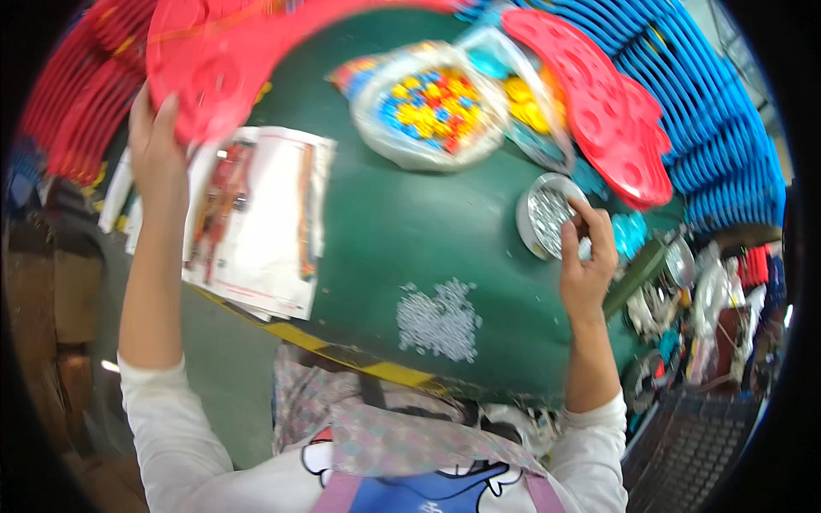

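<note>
My left hand [160, 141] is at the near left edge of a red moulded plastic panel [214, 103], thumb on one side and fingers on the other, gripping it. On the right, my right hand [588, 256] is over the rim of a white bowl [525, 224] of small silvery metal pieces [547, 214]. Its thumb and fingers are curled together; whatever is between them is too small and blurred to make out. A patch of small pale grey pieces [438, 321] lies loose on the green table [385, 231] between my arms.
A clear bag [376, 141] of red, yellow and blue parts stands at the back, beside another bag [534, 103] of yellow pieces. Printed sheets [265, 222] lie at left. Red curved panels [599, 111] and stacked blue tubular frames [693, 103] rise at right, red frames [85, 94] at left.
</note>
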`<move>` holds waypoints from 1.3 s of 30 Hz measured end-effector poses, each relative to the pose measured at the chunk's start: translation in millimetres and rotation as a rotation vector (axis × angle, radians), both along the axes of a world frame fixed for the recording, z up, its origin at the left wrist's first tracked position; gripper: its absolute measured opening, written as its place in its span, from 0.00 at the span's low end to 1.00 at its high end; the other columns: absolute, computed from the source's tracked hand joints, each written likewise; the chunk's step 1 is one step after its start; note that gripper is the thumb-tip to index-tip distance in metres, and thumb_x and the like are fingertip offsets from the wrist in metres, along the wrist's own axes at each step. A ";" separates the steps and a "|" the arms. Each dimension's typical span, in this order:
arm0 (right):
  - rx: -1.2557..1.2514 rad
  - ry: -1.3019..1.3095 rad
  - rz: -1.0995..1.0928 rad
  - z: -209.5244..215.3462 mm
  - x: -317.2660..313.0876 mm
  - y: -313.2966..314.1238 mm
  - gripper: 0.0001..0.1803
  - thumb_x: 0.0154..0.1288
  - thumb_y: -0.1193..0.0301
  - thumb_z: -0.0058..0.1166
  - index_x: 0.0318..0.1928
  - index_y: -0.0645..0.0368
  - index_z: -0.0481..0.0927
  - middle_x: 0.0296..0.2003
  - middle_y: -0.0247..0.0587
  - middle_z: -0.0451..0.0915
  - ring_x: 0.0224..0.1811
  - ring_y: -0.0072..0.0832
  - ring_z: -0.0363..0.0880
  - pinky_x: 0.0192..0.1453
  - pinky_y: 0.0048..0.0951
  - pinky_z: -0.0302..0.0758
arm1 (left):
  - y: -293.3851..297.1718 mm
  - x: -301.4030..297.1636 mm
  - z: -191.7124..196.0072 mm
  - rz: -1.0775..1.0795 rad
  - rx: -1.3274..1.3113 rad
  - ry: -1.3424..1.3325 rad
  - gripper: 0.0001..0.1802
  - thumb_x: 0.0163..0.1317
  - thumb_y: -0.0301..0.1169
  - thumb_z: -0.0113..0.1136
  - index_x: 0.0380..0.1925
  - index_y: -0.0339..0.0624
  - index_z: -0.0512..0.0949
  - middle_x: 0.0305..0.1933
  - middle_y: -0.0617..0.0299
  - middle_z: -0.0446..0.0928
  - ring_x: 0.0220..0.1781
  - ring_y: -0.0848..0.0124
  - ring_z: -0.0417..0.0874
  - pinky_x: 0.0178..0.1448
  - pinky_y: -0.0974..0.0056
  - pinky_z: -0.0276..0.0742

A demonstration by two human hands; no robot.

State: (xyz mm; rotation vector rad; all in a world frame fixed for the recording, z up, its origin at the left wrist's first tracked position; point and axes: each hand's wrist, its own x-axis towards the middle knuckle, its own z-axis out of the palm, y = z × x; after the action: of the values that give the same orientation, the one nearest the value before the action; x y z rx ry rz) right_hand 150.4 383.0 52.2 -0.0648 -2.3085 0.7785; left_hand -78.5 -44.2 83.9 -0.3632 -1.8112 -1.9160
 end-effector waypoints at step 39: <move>0.786 -0.273 0.054 -44.2 -139.6 83.0 0.09 0.60 0.73 0.59 0.42 0.52 0.84 0.39 0.36 0.83 0.46 0.35 0.80 0.45 0.35 0.82 | 288.4 -2.2 -98.0 -0.654 -0.688 0.329 0.36 0.63 0.26 0.68 0.71 0.39 0.65 0.68 0.47 0.70 0.65 0.52 0.79 0.72 0.55 0.74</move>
State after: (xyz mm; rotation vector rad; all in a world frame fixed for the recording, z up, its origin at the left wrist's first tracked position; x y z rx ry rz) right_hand 10.8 466.0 8.1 0.2584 -2.7229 -0.1660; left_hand -80.7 244.2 -14.1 -1.5600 -2.2262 -1.3659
